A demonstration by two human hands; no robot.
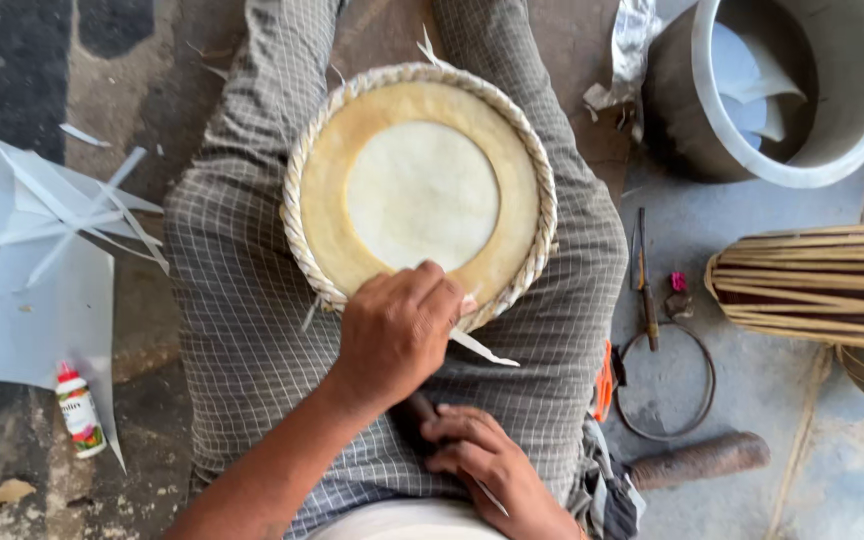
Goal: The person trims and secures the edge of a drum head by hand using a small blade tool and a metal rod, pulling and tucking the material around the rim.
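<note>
Person, head-camera view. Left hand [397,330] and right hand [492,465]: bare, no gloves, rings or wristbands visible. Forearms: bare, no sleeves in view. Lower garment [242,300]: woven cloth, grey with a fine pale check grid, covering both legs. Upper garment [407,520]: white fabric, visible only at the bottom edge.

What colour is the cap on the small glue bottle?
Red, on the small white bottle, seen in the head view.

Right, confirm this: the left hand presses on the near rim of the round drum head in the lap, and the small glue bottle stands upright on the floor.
Not quite. The head view shows the glue bottle lying on its side on the floor. The left hand does press the drum head's near rim.
</note>
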